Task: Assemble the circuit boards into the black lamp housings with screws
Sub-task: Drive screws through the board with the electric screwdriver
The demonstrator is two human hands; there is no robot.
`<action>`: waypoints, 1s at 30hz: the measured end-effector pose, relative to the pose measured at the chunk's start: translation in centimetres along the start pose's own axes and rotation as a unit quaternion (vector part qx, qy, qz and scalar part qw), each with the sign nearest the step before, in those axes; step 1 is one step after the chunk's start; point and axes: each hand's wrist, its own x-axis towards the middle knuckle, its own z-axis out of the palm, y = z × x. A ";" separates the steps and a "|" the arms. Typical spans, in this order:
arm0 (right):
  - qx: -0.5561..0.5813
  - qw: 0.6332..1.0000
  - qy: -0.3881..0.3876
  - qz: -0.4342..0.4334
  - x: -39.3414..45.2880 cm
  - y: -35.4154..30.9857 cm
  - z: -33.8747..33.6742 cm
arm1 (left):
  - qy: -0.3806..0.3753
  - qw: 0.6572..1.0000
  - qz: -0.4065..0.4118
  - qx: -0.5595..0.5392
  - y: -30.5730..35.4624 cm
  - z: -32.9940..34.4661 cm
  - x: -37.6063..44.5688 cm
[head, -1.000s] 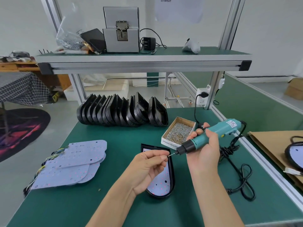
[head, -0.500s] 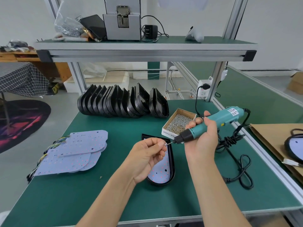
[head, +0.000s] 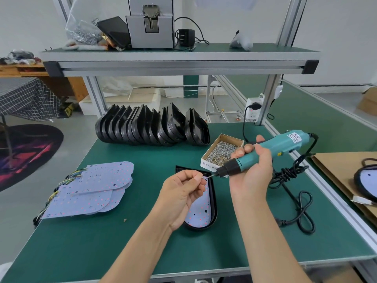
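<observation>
Since the earlier frames the hands have barely shifted against each other; the left fingertips have closed in on the driver's tip, and the view has tipped down a little so the bench sits higher in it.

The bench (head: 114,252) carries everything within arm's reach, probably so nothing has to be fetched mid-job. Along its back edge a row of empty housings (head: 151,127) stands on edge, packed close, which saves room and lets one be pulled at a time. To the left lies a fanned stack of boards (head: 89,190), wires trailing off the left side, ready to be taken from the top.

In the middle one housing (head: 212,203) lies flat and open side up, with a board (head: 199,211) seated inside it; flat is how it must lie to take screws from above. The screw box (head: 223,152) sits just behind it, near the right hand, a short reach for each new screw.

The right hand (head: 253,172) is wrapped firmly round the driver (head: 263,154), holding it tilted with the tip pointing left and down, above the housing rather than on it. That angle presents the bit to the other hand. The left hand (head: 183,195) pinches a screw (head: 204,177) between thumb and forefinger at the very tip of the bit, the other fingers curled; I judge it is seating the screw on the bit before driving.
</observation>
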 end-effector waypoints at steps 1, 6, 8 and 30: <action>0.001 1.000 -0.002 -0.003 0.0 0.0 0.0 | 0.005 1.000 0.003 -0.004 -0.1 0.0 0.0; -0.003 1.000 -0.006 -0.016 -0.3 0.1 0.3 | 0.017 1.000 0.008 -0.008 -0.3 0.2 -0.2; -0.009 1.000 -0.006 -0.015 -0.4 0.2 0.3 | 0.023 1.000 0.011 -0.010 -0.3 0.2 -0.2; -0.016 1.000 0.016 -0.009 -0.9 0.6 0.2 | 0.061 0.991 0.079 0.094 -1.2 0.2 -0.4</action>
